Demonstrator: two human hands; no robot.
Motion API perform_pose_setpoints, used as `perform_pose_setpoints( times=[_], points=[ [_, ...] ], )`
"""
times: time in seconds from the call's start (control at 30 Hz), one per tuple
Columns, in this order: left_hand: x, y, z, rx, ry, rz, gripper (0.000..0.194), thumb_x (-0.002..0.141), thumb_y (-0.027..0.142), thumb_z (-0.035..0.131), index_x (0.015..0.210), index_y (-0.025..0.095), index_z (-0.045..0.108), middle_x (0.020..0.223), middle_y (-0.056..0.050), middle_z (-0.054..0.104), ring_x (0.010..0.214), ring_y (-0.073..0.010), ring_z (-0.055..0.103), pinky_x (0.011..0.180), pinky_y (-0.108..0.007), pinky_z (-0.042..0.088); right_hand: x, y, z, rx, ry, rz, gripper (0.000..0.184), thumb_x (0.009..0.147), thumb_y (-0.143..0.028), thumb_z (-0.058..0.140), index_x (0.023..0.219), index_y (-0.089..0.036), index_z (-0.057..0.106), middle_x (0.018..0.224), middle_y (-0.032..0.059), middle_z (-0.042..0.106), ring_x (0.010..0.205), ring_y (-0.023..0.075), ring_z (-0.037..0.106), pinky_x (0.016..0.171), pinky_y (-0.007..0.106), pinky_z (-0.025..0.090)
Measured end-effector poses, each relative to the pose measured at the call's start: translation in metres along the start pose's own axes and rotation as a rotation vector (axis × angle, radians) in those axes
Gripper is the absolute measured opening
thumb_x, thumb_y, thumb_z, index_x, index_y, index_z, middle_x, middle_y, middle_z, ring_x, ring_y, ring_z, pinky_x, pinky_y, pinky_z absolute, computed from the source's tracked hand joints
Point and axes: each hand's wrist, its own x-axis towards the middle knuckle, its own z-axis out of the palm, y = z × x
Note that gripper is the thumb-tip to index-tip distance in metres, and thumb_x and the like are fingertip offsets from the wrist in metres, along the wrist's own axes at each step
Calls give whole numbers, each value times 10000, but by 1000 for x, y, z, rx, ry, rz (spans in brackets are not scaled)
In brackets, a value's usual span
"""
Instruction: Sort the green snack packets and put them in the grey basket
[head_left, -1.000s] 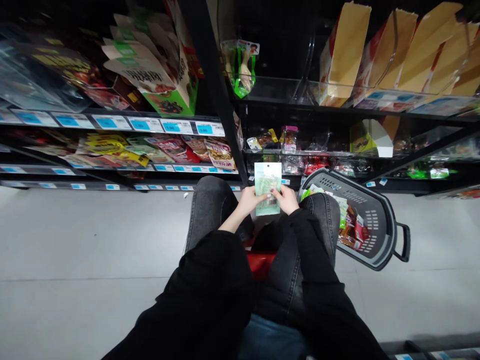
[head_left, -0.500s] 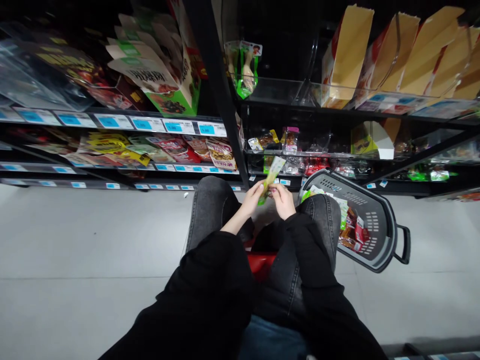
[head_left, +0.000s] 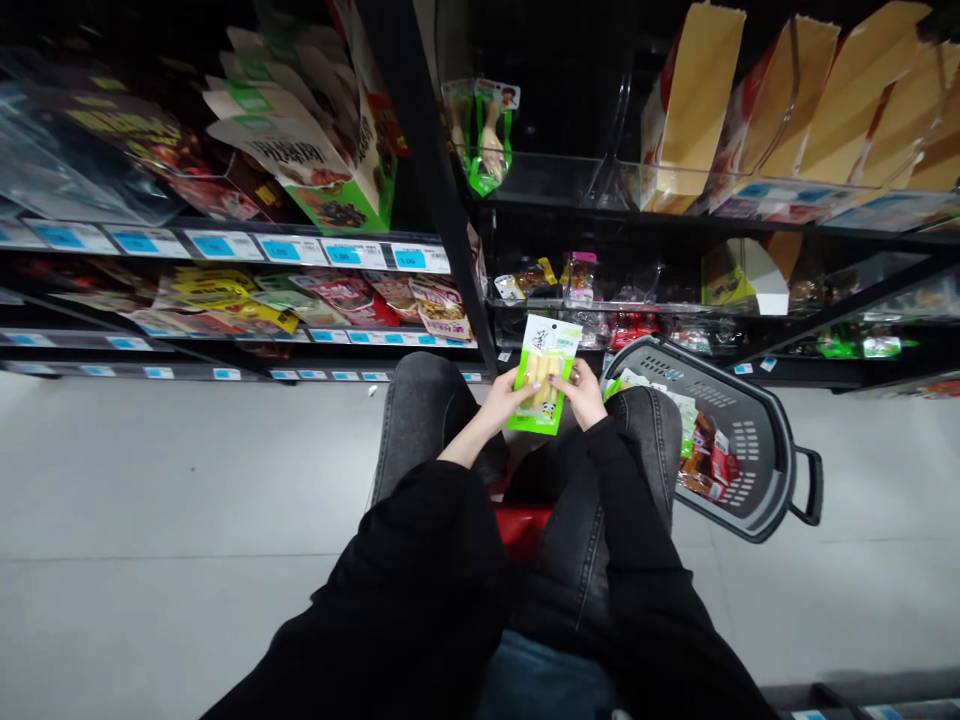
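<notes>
Between my knees, a green and white snack packet (head_left: pixel 544 372) with pale yellow pieces showing through its clear window is held face up. My left hand (head_left: pixel 501 402) grips its left edge, thumb lying across the front. On the opposite edge, my right hand (head_left: pixel 584 395) is closed the same way, its thumb pressed on the window. A grey shopping basket (head_left: pixel 757 440) stands on the floor beside my right knee, with several red, brown and green snack packets (head_left: pixel 705 455) inside.
Black shelves (head_left: pixel 427 130) stand ahead, bearing green boxes (head_left: pixel 352 190), a row of snack bags (head_left: pixel 360 297) and tall cardboard boxes (head_left: pixel 694 110). A green packet (head_left: pixel 491 140) hangs at the upper middle. Something red (head_left: pixel 521 530) is beneath me on the tiled floor (head_left: pixel 225 470).
The packet, seen nearly edge-on before, has been turned so its printed front faces up. My right hand has shifted slightly to the right, and both hands still hold it.
</notes>
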Motion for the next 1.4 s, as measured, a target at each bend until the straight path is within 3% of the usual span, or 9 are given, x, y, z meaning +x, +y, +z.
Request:
perform_pose_setpoints(
  times=[0.13,0.33,0.63,1.0,1.17,1.4],
  points=[
    [-1,2,-3,155,-86,-96,404,514,289,773,856,93,684,846,-87,706,801,-244,645,797,-385,482,-2,-2,-1,-59,-74,-13,313,577,-384,698,767,-180,554,759,10,632,737,171,586,735,329,477],
    [-1,3,-6,171,-74,-119,408,454,218,783,833,96,691,827,-85,711,795,-249,654,787,-386,496,-3,-1,-1,-107,-152,-43,345,593,-394,691,835,-173,585,842,37,665,831,205,606,791,354,481],
    [-3,4,-7,165,-79,-77,349,466,199,766,789,92,689,762,-67,707,720,-226,654,732,-349,504,-5,-1,0,-84,-202,-65,425,606,-390,689,962,-182,588,957,45,655,899,207,603,871,374,458],
    [-6,6,-6,193,-106,-51,277,516,256,754,733,98,687,728,-69,703,696,-225,650,684,-332,507,-6,-4,1,-93,-201,-73,419,621,-444,671,938,-186,583,922,44,651,899,216,592,854,376,464],
    [-6,7,-7,195,-130,-31,343,550,283,735,836,100,686,776,-72,707,726,-222,654,705,-332,507,-6,-2,0,-80,-187,-75,431,625,-426,675,973,-186,588,956,50,650,887,213,599,861,374,462],
    [-5,6,-11,405,-151,36,332,585,317,711,853,122,689,828,-62,707,832,-242,643,777,-335,485,-6,-3,1,-63,-181,-82,429,623,-423,674,969,-185,587,968,49,647,889,204,598,863,360,462]
  ],
)
